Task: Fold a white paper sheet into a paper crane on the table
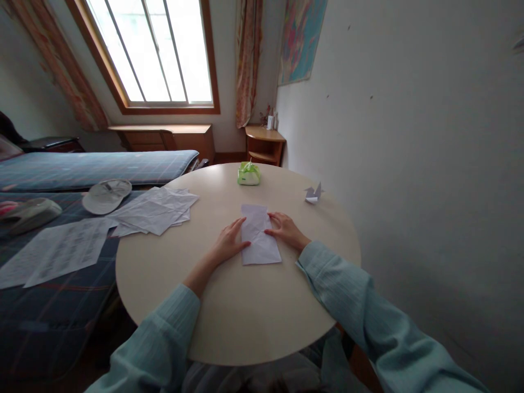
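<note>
A folded sheet of white paper (261,248) with crease lines lies upright before me on the round table, longer than it is wide. My left hand (227,241) holds its left edge, thumb low on the paper and fingers higher up. At the opposite edge, my right hand (287,230) grips the paper with thumb and fingertips. A folded paper bird (313,193) stands farther off, to the right of both hands.
Creased white sheets (158,210) lie in a pile over the left rim of the round table (229,327). A green tissue pack (249,173) stands at the back. Left of the table, a bed (49,305) carries printed sheets (61,248) and a pale cap (107,196). A wall (429,164) rises on the right.
</note>
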Tool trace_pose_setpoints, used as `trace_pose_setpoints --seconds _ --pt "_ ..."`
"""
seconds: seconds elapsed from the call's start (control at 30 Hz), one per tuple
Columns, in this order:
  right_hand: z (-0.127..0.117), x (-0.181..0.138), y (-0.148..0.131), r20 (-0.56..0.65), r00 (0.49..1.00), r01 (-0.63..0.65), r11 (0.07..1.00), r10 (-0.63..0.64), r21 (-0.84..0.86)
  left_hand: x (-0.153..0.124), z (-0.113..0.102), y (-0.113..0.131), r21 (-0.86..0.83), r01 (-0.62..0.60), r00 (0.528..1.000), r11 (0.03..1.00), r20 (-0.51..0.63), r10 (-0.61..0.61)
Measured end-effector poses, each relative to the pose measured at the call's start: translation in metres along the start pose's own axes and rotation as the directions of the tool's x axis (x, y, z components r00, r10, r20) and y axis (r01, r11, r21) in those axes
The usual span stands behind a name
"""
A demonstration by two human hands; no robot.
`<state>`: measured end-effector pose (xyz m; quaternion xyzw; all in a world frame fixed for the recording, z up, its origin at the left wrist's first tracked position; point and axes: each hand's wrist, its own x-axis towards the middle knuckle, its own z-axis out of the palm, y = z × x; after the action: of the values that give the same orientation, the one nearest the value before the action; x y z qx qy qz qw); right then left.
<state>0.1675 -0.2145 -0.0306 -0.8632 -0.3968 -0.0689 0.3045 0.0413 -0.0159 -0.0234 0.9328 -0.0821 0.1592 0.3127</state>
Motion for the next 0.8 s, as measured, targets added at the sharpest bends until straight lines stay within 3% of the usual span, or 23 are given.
trace_pose_setpoints --seconds 0.13,0.3,0.5,0.63,0.8 --pt "-0.002 -0.001 -0.003 -0.001 1.0 -0.015 0.999 0.015 0.028 0.004 0.005 -0.002 -0.283 0.053 0.991 0.958 -0.106 -0.086" --pt "-0.004 -0.001 -0.01 -0.013 0.999 -0.051 0.993 0.053 0.109 0.005 0.008 -0.003 -0.484 0.137 0.973 0.864 -0.098 -0.209" --pt "-0.007 -0.004 -0.018 -0.031 0.992 -0.107 0.937 0.125 0.332 0.005 0.003 0.001 -0.411 0.209 0.962 0.887 -0.078 -0.263" --pt "-0.009 -0.004 -0.022 -0.068 0.977 -0.154 0.892 0.201 0.424 0.006 -0.001 0.007 -0.34 0.249 0.954 0.907 -0.074 -0.289" --pt "-0.009 -0.004 -0.024 -0.073 0.975 -0.142 0.845 0.209 0.515 0.005 -0.005 0.008 -0.303 0.276 0.945 0.912 -0.089 -0.316"
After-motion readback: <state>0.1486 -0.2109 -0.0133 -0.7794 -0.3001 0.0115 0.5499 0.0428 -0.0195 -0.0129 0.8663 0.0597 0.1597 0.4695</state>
